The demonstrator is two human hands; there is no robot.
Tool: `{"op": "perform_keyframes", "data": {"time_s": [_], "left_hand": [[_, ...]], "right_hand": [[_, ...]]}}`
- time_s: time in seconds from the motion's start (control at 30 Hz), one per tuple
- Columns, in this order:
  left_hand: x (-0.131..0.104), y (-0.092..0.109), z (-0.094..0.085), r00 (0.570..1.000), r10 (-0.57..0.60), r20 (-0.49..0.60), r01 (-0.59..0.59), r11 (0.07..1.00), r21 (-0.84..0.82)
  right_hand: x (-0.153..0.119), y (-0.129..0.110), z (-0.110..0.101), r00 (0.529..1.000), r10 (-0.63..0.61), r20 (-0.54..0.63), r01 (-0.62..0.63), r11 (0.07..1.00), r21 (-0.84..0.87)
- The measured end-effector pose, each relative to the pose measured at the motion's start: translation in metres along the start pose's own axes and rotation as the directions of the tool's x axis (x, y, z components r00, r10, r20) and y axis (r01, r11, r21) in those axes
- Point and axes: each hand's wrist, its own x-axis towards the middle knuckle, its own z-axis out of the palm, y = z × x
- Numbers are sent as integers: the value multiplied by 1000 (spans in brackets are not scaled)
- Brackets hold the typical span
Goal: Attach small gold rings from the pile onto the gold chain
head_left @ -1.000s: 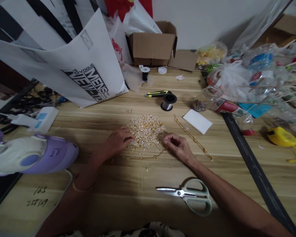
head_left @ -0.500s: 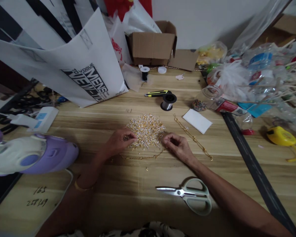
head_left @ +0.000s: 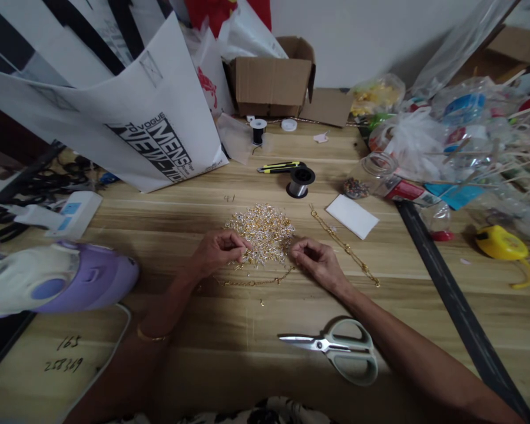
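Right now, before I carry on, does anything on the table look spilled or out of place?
One small thing: a tiny gold piece lies alone between the nearer gold chain and the scissors, apart from the glittering heap, so it may have strayed. Nothing else clearly stands out.

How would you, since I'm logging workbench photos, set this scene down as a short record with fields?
Centre: pile of small gold and clear pieces
Left hand: fingers bent in at the pile's left edge; grip unclear
Right hand: fingertips by the right end of the front chain; grip unclear
Right of pile: second chain, white card
Beyond pile: spool, knife
Nearest the person: scissors, blades pointing left
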Motion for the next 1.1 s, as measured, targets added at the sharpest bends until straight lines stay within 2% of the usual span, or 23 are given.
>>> {"op": "perform_keyframes", "data": {"time_s": [0.17,0.33,0.73,0.93,1.1], "left_hand": [[0,2,4,998,-65,-17,64,996,-56],[1,4,6,990,-123,-66,121,992,-33],[0,-2,5,994,-111,-11,110,993,-39],[0,2,7,991,-124,-54,122,992,-28],[-1,1,7,992,-83,-91,86,996,29]], "right_hand": [[0,-1,0,1000,7,-9,-8,1000,-9],[0,-1,0,1000,1,-2,-1,1000,-13],[0,1,-1,1000,-14,0,14,999,-43],[0,-1,0,1000,-6,-10,6,1000,-30],[0,-2,1,1000,-2,-12,1,1000,-16]]}}
